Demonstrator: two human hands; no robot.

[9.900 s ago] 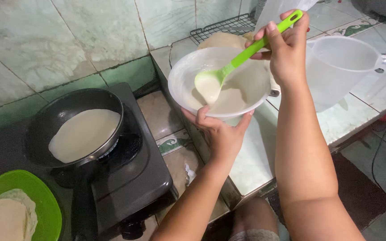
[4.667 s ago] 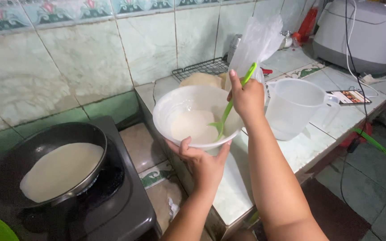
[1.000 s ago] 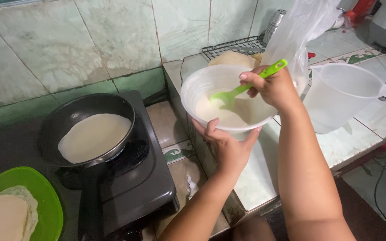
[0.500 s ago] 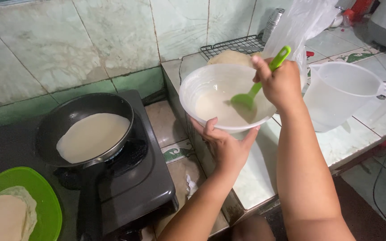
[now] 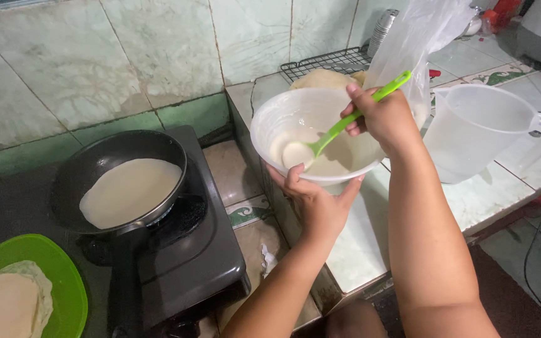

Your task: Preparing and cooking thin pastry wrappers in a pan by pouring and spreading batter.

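My left hand [image 5: 315, 203] cups the underside of a white plastic bowl [image 5: 283, 119] holding pale batter. In my right hand [image 5: 380, 116] is a green ladle [image 5: 345, 123], its scoop dipped into the batter at the bowl's left side. I hold the bowl in the air over the edge of a tiled counter [image 5: 370, 238]. To the left, a black frying pan [image 5: 89, 169] sits on a black stove [image 5: 195, 256], with a thin round layer of batter [image 5: 129, 191] spread inside it.
A green plate [image 5: 64, 281] with a cooked pale flatbread [image 5: 7, 303] lies at the bottom left. A clear plastic jug [image 5: 480, 128], a plastic bag [image 5: 424, 37], a wire rack [image 5: 330, 61] and a dough-like mound [image 5: 324, 78] are on the counter behind the bowl. Tiled wall behind.
The ladle has tilted lower, its scoop sliding to the left side of the batter. The bowl stays in my left hand, and the pan's batter is unchanged.
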